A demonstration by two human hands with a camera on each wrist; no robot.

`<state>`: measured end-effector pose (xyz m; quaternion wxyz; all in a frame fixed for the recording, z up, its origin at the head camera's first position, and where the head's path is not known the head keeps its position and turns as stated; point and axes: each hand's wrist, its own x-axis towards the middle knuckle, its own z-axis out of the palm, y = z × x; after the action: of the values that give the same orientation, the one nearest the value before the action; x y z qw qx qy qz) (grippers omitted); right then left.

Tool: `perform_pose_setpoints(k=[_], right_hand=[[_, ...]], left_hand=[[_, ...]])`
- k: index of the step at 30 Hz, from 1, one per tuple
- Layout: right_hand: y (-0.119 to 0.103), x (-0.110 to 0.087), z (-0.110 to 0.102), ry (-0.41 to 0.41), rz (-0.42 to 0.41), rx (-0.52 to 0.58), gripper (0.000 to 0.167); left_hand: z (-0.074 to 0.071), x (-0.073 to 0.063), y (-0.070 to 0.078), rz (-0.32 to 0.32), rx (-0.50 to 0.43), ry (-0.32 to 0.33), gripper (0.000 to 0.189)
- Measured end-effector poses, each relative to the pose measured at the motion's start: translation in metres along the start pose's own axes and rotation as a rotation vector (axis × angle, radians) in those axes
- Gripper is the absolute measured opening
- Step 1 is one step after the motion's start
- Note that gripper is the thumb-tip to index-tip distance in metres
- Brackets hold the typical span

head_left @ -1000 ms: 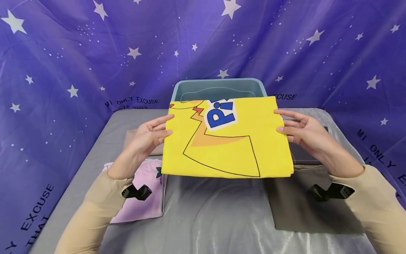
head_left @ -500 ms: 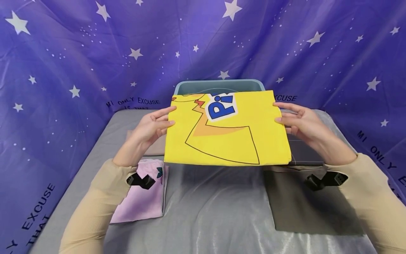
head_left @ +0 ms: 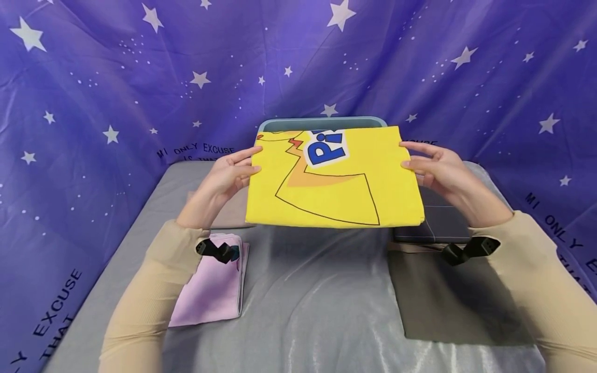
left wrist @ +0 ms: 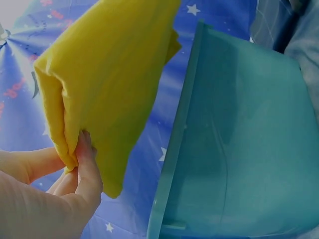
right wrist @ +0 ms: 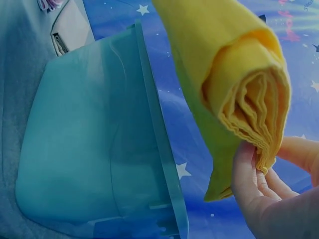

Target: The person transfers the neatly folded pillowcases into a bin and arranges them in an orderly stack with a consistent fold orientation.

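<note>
A folded yellow cloth (head_left: pixel 336 202) with a cartoon outline and blue letters is held up in the air between both hands. My left hand (head_left: pixel 221 178) pinches its left edge between thumb and fingers. The right edge is pinched the same way by my right hand (head_left: pixel 445 168). Behind it stands a blue-green plastic tub (head_left: pixel 322 123), mostly hidden in the head view apart from its back rim. Both wrist views show the cloth above the tub's rim, the tub (left wrist: pixel 244 134) standing below. In the right wrist view, several layers show at the cloth's end (right wrist: pixel 254 99).
On the grey-covered table (head_left: pixel 317 311), a pink folded cloth (head_left: pixel 210 290) and a beige one (head_left: pixel 233 210) lie at left. An olive-brown folded cloth (head_left: pixel 448 305) and a dark grey one (head_left: pixel 443 220) lie at right. A purple star-patterned curtain (head_left: pixel 140 77) surrounds the table.
Both hands have moved forward, away from the body, with the yellow cloth. In the head view it sits higher and hides more of the tub. The grips look the same.
</note>
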<state>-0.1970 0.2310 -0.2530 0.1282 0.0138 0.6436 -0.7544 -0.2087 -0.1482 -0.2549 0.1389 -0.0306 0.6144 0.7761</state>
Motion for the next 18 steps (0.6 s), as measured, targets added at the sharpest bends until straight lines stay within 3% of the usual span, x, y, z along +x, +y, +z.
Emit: perform_pose_setpoints(k=[7,18], right_hand=[[-0.004,0.009,0.0,0.025,0.034,-0.018,0.07],[-0.009,0.026,-0.002,0.035,0.086,-0.006,0.068]], left_hand=[[0.0,0.012,0.004,-0.027,0.003,0.017,0.049],[-0.001,0.03,0.008,-0.049,0.0,0.018,0.05]])
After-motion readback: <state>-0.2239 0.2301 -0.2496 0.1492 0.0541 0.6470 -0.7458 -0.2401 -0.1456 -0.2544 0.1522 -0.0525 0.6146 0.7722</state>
